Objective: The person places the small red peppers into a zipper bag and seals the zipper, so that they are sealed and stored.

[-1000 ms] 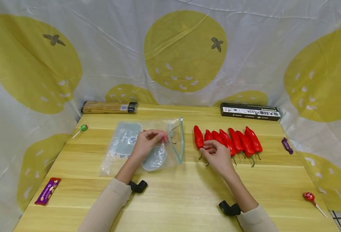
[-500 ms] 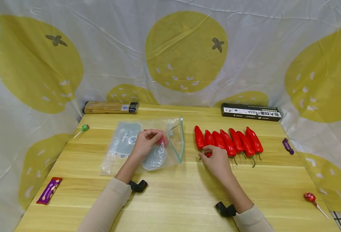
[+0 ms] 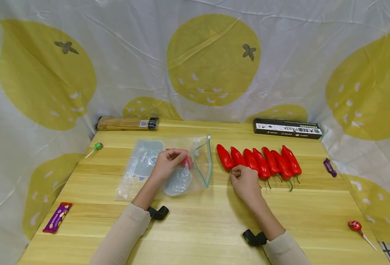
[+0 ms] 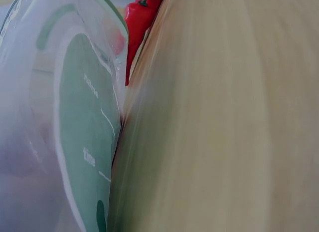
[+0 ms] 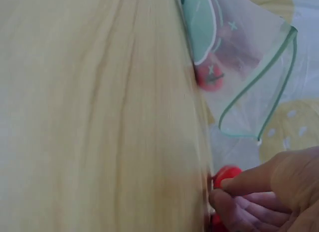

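Note:
A clear zip bag [image 3: 125,189] with grey-green printing lies left of centre, its green-edged mouth toward the right. My left hand [image 3: 168,162] pinches the bag's upper layer near that gaping mouth. Through the plastic a red pepper [image 5: 209,77] shows inside the bag. Right of the bag, several red peppers lie in a row, stems toward me. My right hand [image 3: 246,182] pinches the stem end of the leftmost red pepper [image 3: 224,157]; the fingertips partly hide the stem. In the left wrist view this pepper [image 4: 137,22] is beside the bag's mouth.
A pack of thin sticks [image 3: 125,123] lies at the back left, a black pasta box [image 3: 287,129] at the back right. Lollipops [image 3: 98,146], a purple chocolate bar [image 3: 57,218] and a wrapped candy [image 3: 329,167] lie near the table's sides. A patterned cloth hangs behind.
My right hand has come down to the stem of the leftmost pepper, and that pepper has shifted and tilted left. The second pepper has also moved slightly left. My left hand stays on the bag.

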Demonstrator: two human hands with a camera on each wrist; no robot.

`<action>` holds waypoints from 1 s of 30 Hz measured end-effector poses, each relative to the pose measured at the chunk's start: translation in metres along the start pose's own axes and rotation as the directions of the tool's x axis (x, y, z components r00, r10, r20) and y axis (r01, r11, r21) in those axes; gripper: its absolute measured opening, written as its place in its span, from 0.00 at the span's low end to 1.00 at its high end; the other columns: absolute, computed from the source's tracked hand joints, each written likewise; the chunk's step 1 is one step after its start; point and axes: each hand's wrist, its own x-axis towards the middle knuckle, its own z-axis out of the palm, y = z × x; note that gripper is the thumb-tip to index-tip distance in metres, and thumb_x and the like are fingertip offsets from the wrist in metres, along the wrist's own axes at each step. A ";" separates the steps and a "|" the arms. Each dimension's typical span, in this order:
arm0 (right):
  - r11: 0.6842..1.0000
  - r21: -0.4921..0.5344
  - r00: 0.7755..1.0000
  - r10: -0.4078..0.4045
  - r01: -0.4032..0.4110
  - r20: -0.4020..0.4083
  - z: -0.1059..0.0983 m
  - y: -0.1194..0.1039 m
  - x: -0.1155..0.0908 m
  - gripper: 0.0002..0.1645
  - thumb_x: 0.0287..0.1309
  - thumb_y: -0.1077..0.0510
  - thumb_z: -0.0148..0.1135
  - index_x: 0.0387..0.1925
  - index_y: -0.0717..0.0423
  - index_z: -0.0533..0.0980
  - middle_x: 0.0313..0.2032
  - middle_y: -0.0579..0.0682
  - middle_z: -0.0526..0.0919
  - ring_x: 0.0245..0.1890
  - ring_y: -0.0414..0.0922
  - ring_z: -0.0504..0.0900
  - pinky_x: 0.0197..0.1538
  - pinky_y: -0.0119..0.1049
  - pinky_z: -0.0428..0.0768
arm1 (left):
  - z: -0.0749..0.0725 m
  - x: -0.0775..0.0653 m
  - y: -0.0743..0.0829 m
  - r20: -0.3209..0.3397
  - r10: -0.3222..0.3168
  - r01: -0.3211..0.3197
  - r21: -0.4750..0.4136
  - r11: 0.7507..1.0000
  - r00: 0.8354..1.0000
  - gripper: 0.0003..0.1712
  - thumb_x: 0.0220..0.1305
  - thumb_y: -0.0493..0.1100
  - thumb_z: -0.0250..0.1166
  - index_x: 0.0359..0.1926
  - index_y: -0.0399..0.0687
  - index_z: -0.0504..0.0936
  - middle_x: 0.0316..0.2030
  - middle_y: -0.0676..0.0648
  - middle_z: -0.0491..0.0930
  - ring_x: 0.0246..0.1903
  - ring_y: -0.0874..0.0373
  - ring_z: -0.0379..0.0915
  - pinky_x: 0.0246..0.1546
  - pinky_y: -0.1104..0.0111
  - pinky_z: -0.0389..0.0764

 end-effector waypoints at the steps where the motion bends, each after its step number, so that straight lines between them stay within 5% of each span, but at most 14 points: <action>1: 1.000 0.011 1.000 -0.006 0.006 -0.007 -0.001 0.001 0.000 0.08 0.53 0.62 0.69 0.36 0.60 0.84 0.27 0.49 0.87 0.28 0.43 0.84 0.33 0.39 0.84 | 0.000 0.000 0.000 0.002 0.000 0.000 -0.004 1.000 1.000 0.22 0.65 0.47 0.64 0.51 0.33 0.80 0.30 0.44 0.87 0.37 0.51 0.85 0.43 0.67 0.84; 12: 0.990 0.133 0.999 -0.046 0.046 -0.006 -0.037 0.010 -0.001 0.07 0.59 0.59 0.66 0.38 0.55 0.85 0.30 0.49 0.87 0.28 0.42 0.82 0.31 0.29 0.81 | 0.005 -0.001 0.006 -0.089 -0.013 0.028 0.177 0.984 0.996 0.20 0.62 0.50 0.68 0.47 0.40 0.84 0.43 0.45 0.86 0.44 0.62 0.80 0.42 0.75 0.81; 21: 0.980 0.196 0.996 -0.058 0.043 0.073 -0.050 0.013 -0.002 0.08 0.62 0.55 0.65 0.41 0.53 0.84 0.35 0.51 0.86 0.32 0.44 0.80 0.30 0.31 0.80 | 0.010 -0.011 0.031 -0.085 0.000 0.017 0.201 0.979 0.996 0.16 0.66 0.43 0.65 0.48 0.34 0.82 0.42 0.40 0.85 0.43 0.63 0.80 0.41 0.75 0.80; 30: 0.957 0.290 0.993 -0.043 0.010 0.108 -0.051 0.009 -0.001 0.09 0.63 0.56 0.64 0.41 0.55 0.82 0.34 0.59 0.84 0.26 0.56 0.82 0.25 0.33 0.80 | 0.008 -0.010 0.028 -0.047 0.008 -0.003 0.110 0.994 0.999 0.16 0.67 0.40 0.62 0.49 0.31 0.79 0.36 0.34 0.84 0.38 0.56 0.83 0.40 0.73 0.82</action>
